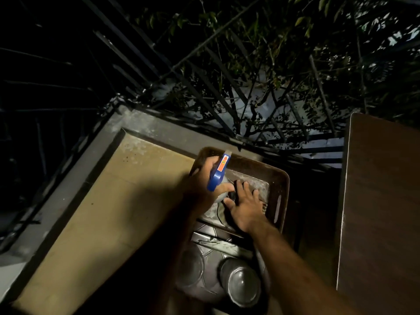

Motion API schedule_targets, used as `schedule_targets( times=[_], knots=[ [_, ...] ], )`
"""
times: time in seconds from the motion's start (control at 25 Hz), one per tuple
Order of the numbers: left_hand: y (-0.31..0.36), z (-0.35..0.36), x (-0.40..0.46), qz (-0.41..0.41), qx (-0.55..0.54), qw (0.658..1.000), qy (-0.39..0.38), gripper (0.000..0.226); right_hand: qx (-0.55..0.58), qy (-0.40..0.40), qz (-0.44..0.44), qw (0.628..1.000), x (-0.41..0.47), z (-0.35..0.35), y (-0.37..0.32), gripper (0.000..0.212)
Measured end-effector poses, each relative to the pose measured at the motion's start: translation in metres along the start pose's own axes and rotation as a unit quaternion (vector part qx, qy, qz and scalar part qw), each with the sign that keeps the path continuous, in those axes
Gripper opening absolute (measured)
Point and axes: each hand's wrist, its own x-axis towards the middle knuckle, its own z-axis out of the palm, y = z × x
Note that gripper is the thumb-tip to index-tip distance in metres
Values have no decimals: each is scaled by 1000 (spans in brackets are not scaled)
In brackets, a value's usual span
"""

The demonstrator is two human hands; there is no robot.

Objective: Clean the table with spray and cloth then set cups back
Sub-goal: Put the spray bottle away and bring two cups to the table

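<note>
My left hand (pixel 204 176) grips a spray bottle (pixel 219 172) with a blue trigger head and an orange label, held above a brown plastic chair (pixel 281 178). My right hand (pixel 245 208) lies flat, fingers spread, on a dark cloth-like thing (pixel 236 185) on the chair's seat. Whether it grips the cloth is hidden. Two glass cups (pixel 244 284) (pixel 189 268) stand below on a dark metal tray (pixel 213 242) in deep shadow. The brown wooden table (pixel 381 201) is at the right.
A tan floor (pixel 102 201) with a raised grey curb (pixel 68 178) spreads left. A black metal railing (pixel 204 92) runs behind, with tree branches beyond it. The scene is very dark.
</note>
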Motion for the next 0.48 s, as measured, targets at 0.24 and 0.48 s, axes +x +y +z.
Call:
schedule_targets(
  times=[0.24,0.48],
  knots=[
    [-20,-33,-55,82,102,991,17,85,79,142,-77,984,-58,-16,-7,51],
    [-24,-44,-120,101,126,986,32,82,26,180,-98,978,-123,-14,-5,45]
  ],
)
